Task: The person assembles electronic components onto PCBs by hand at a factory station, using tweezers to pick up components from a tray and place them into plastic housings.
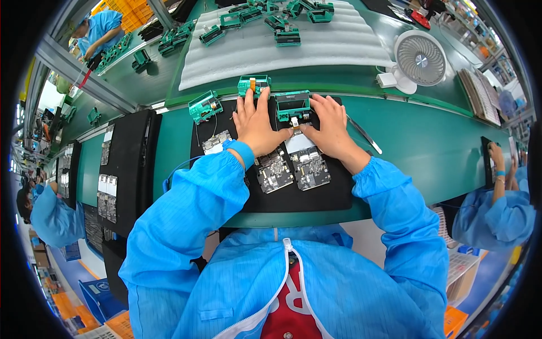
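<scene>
On a black mat (254,202) lie several circuit boards, among them a right board (311,169) and a middle board (275,175). Beyond the right board stands a green housing (293,103) with a dark window, joined to it by a short flat cable. My left hand (255,125) is open, fingers spread toward a second green housing (247,85), its thumb at the cable. My right hand (332,129) is also open; its fingers lie beside the right housing and its thumb presses near the cable connector. What lies under the thumbs is partly hidden. A third green housing (204,107) sits at the left.
Tweezers (366,135) lie right of my right hand. A white fan (420,61) stands at the back right. Green housings rest on white foam (339,56) at the back. A black board stack (131,169) stands at the left. Other people sit at both sides.
</scene>
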The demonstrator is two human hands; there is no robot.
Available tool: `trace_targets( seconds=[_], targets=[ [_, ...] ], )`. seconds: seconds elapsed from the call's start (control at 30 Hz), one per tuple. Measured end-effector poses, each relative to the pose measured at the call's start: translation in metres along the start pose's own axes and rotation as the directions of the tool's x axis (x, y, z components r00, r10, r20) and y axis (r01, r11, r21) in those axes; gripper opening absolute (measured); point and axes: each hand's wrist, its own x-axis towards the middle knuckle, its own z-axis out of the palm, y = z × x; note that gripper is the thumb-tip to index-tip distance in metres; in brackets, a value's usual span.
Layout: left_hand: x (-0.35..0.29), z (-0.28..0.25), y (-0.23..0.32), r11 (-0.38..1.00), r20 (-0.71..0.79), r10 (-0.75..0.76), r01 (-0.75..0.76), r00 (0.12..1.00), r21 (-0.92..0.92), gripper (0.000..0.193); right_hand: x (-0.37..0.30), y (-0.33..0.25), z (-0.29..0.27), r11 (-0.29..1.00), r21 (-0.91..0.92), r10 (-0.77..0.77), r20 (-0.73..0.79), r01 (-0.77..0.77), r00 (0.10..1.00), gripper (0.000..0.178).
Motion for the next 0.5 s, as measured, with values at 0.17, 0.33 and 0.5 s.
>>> trace_targets(
  seconds=[0.17, 0.33, 0.5],
  targets=[
    [0.0008, -0.0007, 0.0005, 1.000, 0.012, -0.004, 0.004, 1.000, 0.000, 0.116, -0.0003, -0.0035, -0.0001, 1.000, -0.005, 0.003, -0.012, -0.003, 1.000, 0.070],
    [0.0025, 0.0001, 0.0034, 0.998, 0.039, -0.051, 0.052, 0.998, -0.031, 0.115, -0.0002, -0.0030, 0.0006, 0.999, -0.033, 0.021, 0.008, -0.021, 1.000, 0.070],
    [0.0051, 0.0011, 0.0063, 0.997, 0.042, -0.070, 0.071, 0.997, -0.034, 0.116, 0.0021, -0.0074, -0.0028, 0.999, -0.013, 0.032, 0.003, -0.032, 0.999, 0.069]
  ],
)
